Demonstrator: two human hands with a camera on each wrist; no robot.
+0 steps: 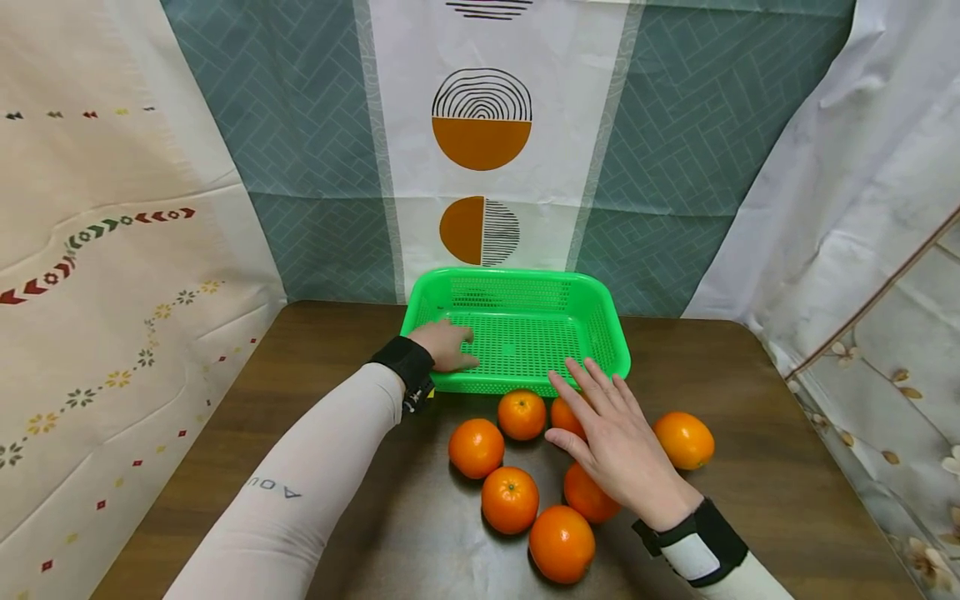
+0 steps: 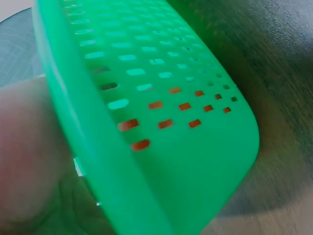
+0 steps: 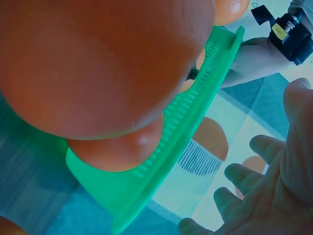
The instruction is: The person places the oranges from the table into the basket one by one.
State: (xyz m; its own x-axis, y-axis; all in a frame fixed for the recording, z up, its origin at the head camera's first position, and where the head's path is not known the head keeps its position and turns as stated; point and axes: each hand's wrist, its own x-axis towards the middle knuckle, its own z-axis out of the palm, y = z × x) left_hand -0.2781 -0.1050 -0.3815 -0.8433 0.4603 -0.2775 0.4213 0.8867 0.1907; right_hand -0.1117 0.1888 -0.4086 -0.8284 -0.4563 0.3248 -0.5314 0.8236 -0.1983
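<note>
Head view shows your left hand point(image 1: 444, 344) at the left front corner of the green basket point(image 1: 525, 337), with its fingertips reaching past the rim to the inner side; whether they pinch the rim, I cannot tell. Your right hand point(image 1: 618, 446) has straight fingers, well spread, pointing at the front wall of the basket. Seven oranges point(image 1: 510, 500) are on the brown table point(image 1: 360, 542). One is partly hidden under your right fingers, and another is partly covered by the thumb side of the palm. Four more lie on the side of the right thumb, between it and your left sleeve point(image 1: 300, 483), so they stand between your two arms. The last orange is at the little-finger side, just beside the hand. Beyond the fingertips of both hands, behind the basket, hangs a patterned cloth point(image 1: 315, 142).

Left wrist view is filled by the green outer wall of the basket. A blurred part of your hand is at the other side of the rim, but its fingertips cannot be seen. Through the holes some orange colour appears.

Right wrist view shows your right fingers bent only a little and apart from each other, touching no orange. One large orange in front blocks much of the basket, and a second one is partly behind it.
</note>
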